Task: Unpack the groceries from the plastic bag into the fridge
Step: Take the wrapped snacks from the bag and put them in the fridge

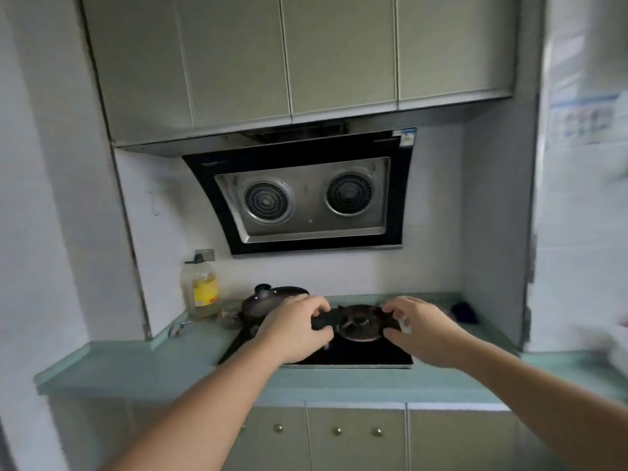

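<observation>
Two hands above stove (360,355), left hand (292,329) gripping dark handle (324,322), right hand (423,329) loosely curled, oil bottle (200,290) label unreadable

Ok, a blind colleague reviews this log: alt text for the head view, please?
Two bare hands, left hand and right hand, reach out over a black gas hob on a green counter. A lidded pan and oil bottle stand behind, under an extractor hood.

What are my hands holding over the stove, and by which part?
Left hand grips a dark handle at its near end; likely the pan's, though that's unclear. Right hand holds nothing, fingers curled above the burner.
</observation>
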Motion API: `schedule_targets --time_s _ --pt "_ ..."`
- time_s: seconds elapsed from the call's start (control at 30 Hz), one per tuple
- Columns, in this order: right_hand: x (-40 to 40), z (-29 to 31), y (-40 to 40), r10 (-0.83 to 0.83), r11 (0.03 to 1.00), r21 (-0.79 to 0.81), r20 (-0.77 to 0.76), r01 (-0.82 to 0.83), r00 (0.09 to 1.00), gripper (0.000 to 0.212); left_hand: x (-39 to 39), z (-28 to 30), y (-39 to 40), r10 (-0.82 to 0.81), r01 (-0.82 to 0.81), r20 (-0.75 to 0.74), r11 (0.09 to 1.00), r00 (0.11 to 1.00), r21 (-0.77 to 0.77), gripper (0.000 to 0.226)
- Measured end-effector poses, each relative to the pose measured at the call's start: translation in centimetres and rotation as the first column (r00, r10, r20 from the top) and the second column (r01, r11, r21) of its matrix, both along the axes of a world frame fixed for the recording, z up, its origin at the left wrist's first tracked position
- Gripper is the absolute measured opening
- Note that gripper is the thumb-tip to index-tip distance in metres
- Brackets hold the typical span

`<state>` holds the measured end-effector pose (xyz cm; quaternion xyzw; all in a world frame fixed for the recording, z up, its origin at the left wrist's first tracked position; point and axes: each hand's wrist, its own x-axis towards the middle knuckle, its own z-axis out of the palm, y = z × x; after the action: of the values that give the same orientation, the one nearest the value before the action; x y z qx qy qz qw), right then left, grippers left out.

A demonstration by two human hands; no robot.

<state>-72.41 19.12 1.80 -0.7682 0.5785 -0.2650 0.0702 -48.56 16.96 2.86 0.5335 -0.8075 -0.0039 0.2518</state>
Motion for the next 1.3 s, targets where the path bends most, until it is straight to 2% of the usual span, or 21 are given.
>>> schedule_targets --time_s 0.1,0.2,0.37,0.53,0.8,0.97,1.1,1.23,1.3 --pt "-4.7 -0.9 -0.2 -0.16 0.987 0.019 -0.014 0.161 0.987 0.045 -4.4 -0.7 -3.6 -0.137 0.137 0.01 0.99 0.99 0.009 0.033" --pt "-8.3 -1.6 0.0 -0.32 0.947 0.016 -0.022 0.321 0.947 0.035 -8.5 -2.3 -6.8 -0.226 0.227 -0.016 0.973 0.974 0.051 0.035" --pt "-13.2 -3.9 1.5 -0.547 0.835 0.046 -0.051 0.549 0.836 0.036 -15.2 -5.6 -11.1 -0.384 0.382 -0.008 0.916 0.923 0.119 0.038" --pt "-18.3 -6.5 3.2 -0.688 0.723 0.082 0.003 0.686 0.725 0.04 -22.2 -7.9 -12.1 -0.529 0.52 -0.007 0.831 0.849 0.196 0.038" --pt "-27.6 -10.2 3.0 -0.762 0.645 0.125 0.024 0.754 0.647 0.044 -35.0 -11.1 -13.3 -0.637 0.608 0.011 0.74 0.771 0.288 0.04" --pt "-35.7 -12.2 2.3 -0.766 0.639 0.164 0.052 0.751 0.641 0.034 -44.2 -12.8 -13.9 -0.659 0.609 0.034 0.712 0.751 0.351 0.039" --pt "-42.1 -13.2 1.9 -0.771 0.631 0.19 0.047 0.752 0.636 0.038 -50.9 -13.2 -14.6 -0.677 0.625 0.038 0.699 0.735 0.347 0.04" --pt "-46.8 -13.8 1.2 -0.797 0.592 0.263 0.048 0.762 0.602 0.038 -56.3 -13.4 -15.8 -0.706 0.638 0.162 0.698 0.69 0.325 0.041" --pt "-48.9 -14.0 0.5 -0.806 0.575 0.287 0.037 0.766 0.591 0.04 -59.2 -13.9 -17.1 -0.712 0.648 0.152 0.692 0.685 0.319 0.041"
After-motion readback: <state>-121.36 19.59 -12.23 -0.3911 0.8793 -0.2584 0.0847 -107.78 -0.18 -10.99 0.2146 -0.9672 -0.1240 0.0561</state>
